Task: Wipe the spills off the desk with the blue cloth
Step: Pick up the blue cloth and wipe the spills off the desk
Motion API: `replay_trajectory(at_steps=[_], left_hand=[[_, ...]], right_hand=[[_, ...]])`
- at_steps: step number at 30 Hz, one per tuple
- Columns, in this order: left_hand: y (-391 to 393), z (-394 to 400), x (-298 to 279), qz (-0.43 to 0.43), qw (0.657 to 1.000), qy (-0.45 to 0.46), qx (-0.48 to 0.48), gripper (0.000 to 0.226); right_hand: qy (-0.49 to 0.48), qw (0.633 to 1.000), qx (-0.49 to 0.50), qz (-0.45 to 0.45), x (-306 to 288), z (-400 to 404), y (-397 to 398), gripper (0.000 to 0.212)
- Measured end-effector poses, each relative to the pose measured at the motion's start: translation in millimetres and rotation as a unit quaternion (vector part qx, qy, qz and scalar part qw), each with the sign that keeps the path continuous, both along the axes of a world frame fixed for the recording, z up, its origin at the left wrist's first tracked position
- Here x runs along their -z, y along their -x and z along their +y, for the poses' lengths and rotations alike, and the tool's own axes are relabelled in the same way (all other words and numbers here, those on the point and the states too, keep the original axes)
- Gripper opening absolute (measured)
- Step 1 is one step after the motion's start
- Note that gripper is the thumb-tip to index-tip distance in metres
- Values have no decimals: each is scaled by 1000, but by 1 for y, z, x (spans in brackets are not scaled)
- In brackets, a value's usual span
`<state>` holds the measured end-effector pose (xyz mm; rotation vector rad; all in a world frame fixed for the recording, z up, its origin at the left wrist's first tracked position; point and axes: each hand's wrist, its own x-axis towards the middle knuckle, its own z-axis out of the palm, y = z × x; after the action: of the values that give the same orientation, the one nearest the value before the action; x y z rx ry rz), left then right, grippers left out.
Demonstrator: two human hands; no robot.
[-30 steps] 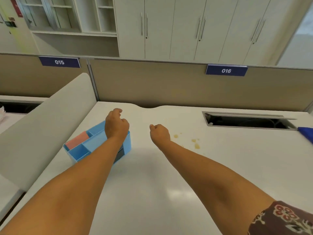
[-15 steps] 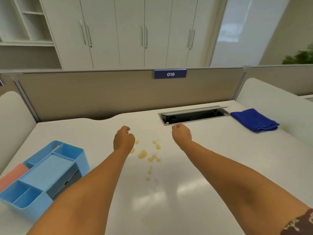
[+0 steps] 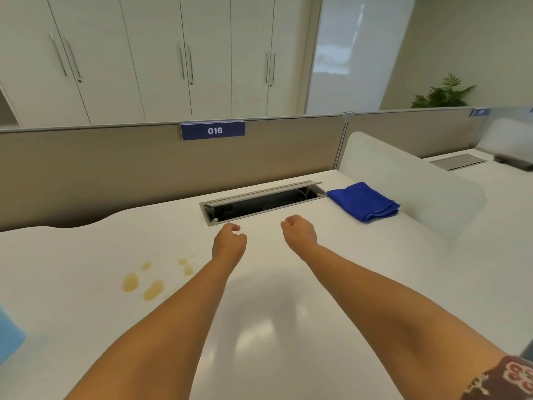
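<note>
The view has swung toward the person's right since the earlier frames: the blue organiser tray (image 3: 10, 333) that sat close by the left hand is now only a sliver at the left edge, well behind and outside that hand, while the blue cloth (image 3: 364, 204) has come fully into sight. Both arms have travelled with the turn and now reach out over the white worktop (image 3: 288, 327).

The left hand (image 3: 229, 244) hangs loosely curled, fingers folded in, holding nothing. The right hand (image 3: 298, 230) is likewise half closed and empty. Neither appears to press on the worktop, though contact cannot be ruled out from this angle.

The blue cloth lies folded on the worktop, ahead of and to the outer side of the right hand, near it but apart, just beside the end of the open cable tray slot (image 3: 262, 204) and in front of the white side divider (image 3: 403, 180). The slot runs directly ahead of both hands.

The spills (image 3: 144, 285), several yellowish drops and puddles, sit behind and to the outer side of the left hand, untouched and still wet-looking.

This suggests the task is at its very start: the turn has brought the cloth within the right hand's reach, and the likely next move is to open that hand, extend it forward and outward, take the cloth, and carry it back across to the spills.
</note>
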<state>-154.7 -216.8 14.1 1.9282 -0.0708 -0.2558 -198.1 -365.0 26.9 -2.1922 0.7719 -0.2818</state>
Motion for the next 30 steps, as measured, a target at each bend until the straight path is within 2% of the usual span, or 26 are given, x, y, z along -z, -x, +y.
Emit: replay_trajectory(at_steps=[5, 13, 17, 25, 30], left_hand=[[0, -97, 19, 30, 1000, 0, 11, 33], [0, -238, 44, 70, 997, 1, 36, 32], [-14, -283, 52, 80, 996, -3, 32, 32], [-33, -323, 62, 82, 996, -25, 24, 32], [-40, -326, 66, 87, 996, -32, 10, 33]], right_hand=[[13, 999, -23, 22, 11, -96, 2, 38], [103, 991, -2, 85, 38, -262, 3, 42], [166, 979, -4, 117, 54, -321, -12, 30], [298, 934, -105, 169, 79, -364, -50, 51], [314, 919, -116, 208, 85, -365, -66, 26]])
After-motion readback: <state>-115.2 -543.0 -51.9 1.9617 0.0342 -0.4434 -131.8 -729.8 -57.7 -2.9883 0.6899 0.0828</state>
